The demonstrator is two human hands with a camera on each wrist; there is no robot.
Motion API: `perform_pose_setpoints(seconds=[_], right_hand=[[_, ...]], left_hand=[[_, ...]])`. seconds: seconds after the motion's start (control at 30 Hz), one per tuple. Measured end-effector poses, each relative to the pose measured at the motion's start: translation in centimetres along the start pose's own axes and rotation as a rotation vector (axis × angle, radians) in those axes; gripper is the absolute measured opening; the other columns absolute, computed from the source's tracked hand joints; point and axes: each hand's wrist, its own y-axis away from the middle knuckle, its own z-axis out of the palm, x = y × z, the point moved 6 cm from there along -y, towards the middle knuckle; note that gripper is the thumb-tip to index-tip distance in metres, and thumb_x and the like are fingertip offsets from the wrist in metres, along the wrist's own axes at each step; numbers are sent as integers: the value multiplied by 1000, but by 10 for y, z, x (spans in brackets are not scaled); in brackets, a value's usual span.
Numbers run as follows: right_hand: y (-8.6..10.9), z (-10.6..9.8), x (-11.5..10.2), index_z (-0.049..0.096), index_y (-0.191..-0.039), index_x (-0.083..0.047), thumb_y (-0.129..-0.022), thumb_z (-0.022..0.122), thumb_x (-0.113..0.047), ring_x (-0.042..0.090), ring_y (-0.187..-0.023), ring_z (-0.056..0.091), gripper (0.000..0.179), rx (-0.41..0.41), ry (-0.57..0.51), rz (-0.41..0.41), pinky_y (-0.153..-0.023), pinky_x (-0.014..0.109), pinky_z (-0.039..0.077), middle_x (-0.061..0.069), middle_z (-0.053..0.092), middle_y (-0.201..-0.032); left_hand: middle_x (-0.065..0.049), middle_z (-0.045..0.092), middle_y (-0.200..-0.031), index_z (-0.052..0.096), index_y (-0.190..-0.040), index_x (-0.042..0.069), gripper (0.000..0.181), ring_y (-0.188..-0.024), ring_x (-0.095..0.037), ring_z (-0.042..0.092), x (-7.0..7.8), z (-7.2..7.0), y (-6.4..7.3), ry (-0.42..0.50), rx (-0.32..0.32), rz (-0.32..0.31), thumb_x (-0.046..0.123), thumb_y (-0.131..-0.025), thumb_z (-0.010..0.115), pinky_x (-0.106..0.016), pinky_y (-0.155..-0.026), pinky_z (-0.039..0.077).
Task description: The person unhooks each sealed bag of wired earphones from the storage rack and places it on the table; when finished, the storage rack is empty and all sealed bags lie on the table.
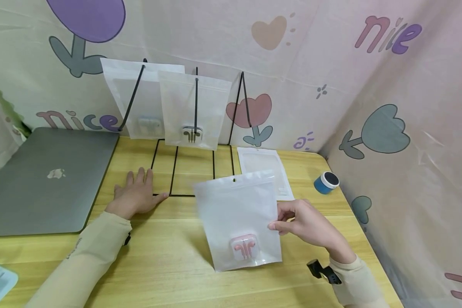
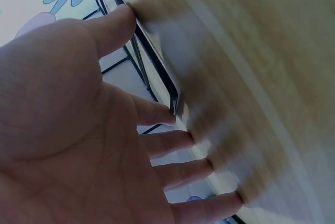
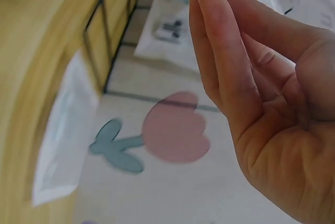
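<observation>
My right hand [image 1: 302, 218] pinches the right edge of a white zip pouch [image 1: 231, 209] between thumb and fingers, holding it up over the table. Low on the pouch shows a small case with pink earphones [image 1: 244, 247]. Fingers spread, my left hand [image 1: 136, 196] rests on the table with its thumb at the front left corner of a black wire rack [image 1: 182, 196]. In the left wrist view the thumb [image 2: 118, 28] touches the rack's frame. Two white pouches hang from the rack's hooks: a left one [image 1: 117, 81] and a middle one [image 1: 177, 102] holding dark earphones.
Another white pouch [image 1: 258, 160] lies flat to the right of the rack. A grey laptop [image 1: 57, 196] sits shut at the left. A blue jar [image 1: 325, 183] stands near the right edge. A light blue item [image 1: 7, 280] shows at the lower left. Patterned cloth [image 1: 312, 85] hangs behind.
</observation>
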Motion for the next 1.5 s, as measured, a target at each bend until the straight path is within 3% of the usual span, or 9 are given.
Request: perform_pose_setpoints(seconds=[0.2,0.7,0.97,1.5], right_hand=[[16,-5,30,71,-85,-8,-87,78,-14,26,-68,68,9,2,-20,103,-63,41,59,4,67,-74],[45,-10,77,67,-82,-5,-88,76,-13,20,-64,65,14,3,43,242,-59,36,58,5,65,-72],[52,-10,95,68,-87,-5,-88,76,-13,20,-63,63,12,11,52,297,-57,35,58,5,63,-72],[64,-10,125,70,-94,0,-88,75,-8,22,-60,64,12,-76,-12,348,-54,35,56,6,64,-73]], left_hand=[[-39,0,-154,10,-152,-12,96,-137,-61,-1,2,0,2,8,4,3,58,-98,48,-81,-97,11],[-38,1,-155,10,-153,-11,96,-137,-61,1,1,2,-1,-10,9,1,58,-98,48,-81,-97,13],[-38,2,-154,11,-152,-11,95,-137,-61,2,3,0,2,-15,6,3,57,-99,48,-81,-97,14],[-38,2,-154,10,-153,-11,95,-137,-61,1,3,-2,2,-3,11,-2,57,-99,48,-81,-97,12]])
